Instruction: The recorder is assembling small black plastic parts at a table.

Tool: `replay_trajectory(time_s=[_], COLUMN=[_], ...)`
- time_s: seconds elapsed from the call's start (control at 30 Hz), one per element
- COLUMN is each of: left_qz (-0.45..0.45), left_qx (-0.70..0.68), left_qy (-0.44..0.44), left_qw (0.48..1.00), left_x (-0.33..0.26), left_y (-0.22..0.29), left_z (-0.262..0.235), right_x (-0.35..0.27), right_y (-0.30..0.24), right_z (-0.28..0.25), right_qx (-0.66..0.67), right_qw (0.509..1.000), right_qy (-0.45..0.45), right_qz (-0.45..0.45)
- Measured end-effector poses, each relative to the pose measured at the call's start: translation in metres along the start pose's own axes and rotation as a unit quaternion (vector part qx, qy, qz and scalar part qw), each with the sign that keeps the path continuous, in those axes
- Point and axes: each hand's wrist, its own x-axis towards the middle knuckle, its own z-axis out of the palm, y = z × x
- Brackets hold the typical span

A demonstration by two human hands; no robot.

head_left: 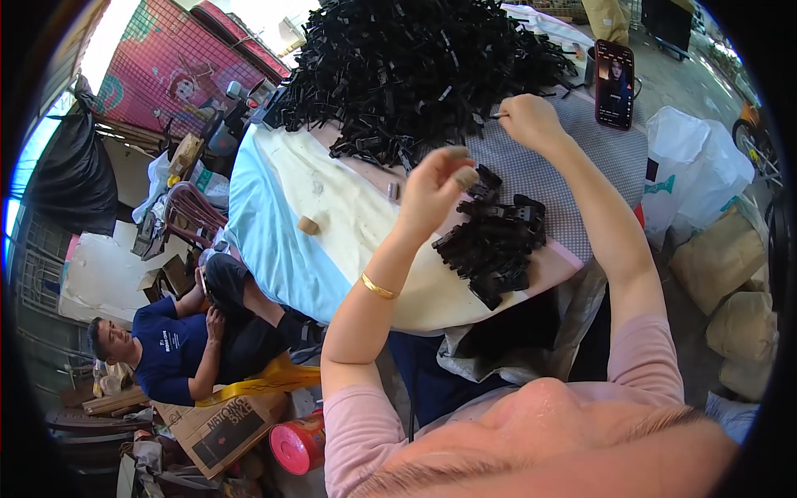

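Note:
My left hand point(437, 187) is raised over the table, fingers pinched on a small tan cork-like block point(466, 177). My right hand point(531, 120) is farther back, gripping a thin metal pin point(496, 115) at the edge of the big heap of black plastic parts point(415, 62). A smaller pile of black plastic parts point(494, 245) lies near the table's front edge, just below my left hand. A second tan block point(308, 225) sits alone on the pale cloth to the left.
The table point(282, 249) has a pale cloth over it. A phone point(614, 85) stands propped at the back right. A seated person point(187, 344) is low at the left, beside a cardboard box point(224, 427) and a red tub point(299, 444). Sacks point(730, 274) lie at the right.

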Motion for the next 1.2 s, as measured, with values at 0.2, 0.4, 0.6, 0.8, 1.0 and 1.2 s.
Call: replay_trajectory(time_s=[0.2,0.4,0.6,0.8,1.0,1.2], left_qz=[-0.036,-0.033,0.038,0.077,0.084,0.076], left_qx=[-0.258,-0.374,-0.328,-0.14,-0.019,-0.019], left_qy=[0.026,-0.081,0.032,0.084,0.117,0.121], left_qw=[0.965,0.923,0.943,0.984,0.989,0.99], left_x=[0.009,0.01,0.007,0.002,-0.001,-0.002], left_y=[0.003,0.008,0.015,0.017,0.025,0.024], left_z=[-0.014,-0.03,-0.024,-0.008,-0.003,-0.003], right_x=[-0.022,-0.033,-0.035,-0.039,-0.038,-0.042], right_y=[-0.039,-0.057,-0.061,-0.071,-0.067,-0.073], right_z=[-0.021,-0.027,-0.025,-0.025,-0.031,-0.033], right_qx=[0.322,0.393,0.411,0.53,0.527,0.518], right_qw=[0.941,0.886,0.905,0.842,0.836,0.843], right_qy=[0.015,-0.066,0.0,-0.06,-0.13,-0.134], right_qz=[-0.102,-0.237,-0.115,-0.079,-0.074,-0.05])
